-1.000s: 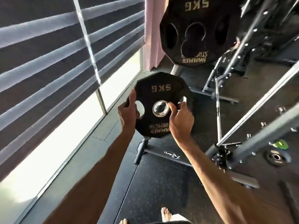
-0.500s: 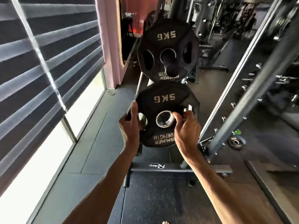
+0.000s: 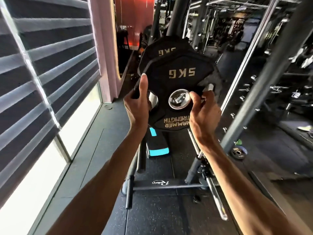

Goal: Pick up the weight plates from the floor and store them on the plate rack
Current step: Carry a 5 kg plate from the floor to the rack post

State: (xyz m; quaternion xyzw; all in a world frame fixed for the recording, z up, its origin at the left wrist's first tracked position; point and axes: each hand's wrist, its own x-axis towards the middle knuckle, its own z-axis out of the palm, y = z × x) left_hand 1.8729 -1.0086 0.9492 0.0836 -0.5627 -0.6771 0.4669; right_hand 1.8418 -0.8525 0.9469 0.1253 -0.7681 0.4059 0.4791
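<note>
A black 5 kg weight plate [image 3: 179,85] with gold lettering is held upright in front of me, its steel centre hole facing me. My left hand [image 3: 138,106] grips its left edge through a grip hole, thumb pointing up. My right hand [image 3: 203,111] grips the right side, thumb next to the centre hole. Directly behind it, a second 5 kg plate [image 3: 160,48] hangs on the plate rack [image 3: 171,19], mostly covered by the held plate. A small plate [image 3: 238,152] lies on the floor at the right.
The rack's base bar [image 3: 162,186] crosses the black rubber floor below my arms. A black and cyan object [image 3: 157,148] sits under the held plate. Grey slanted machine posts [image 3: 264,77] stand at the right. A window with striped blinds [image 3: 42,68] runs along the left.
The held plate has risen and moved closer to the rack, and now overlaps the hanging 5 kg plate. Both hands keep the same grip. My view has tilted upward.
</note>
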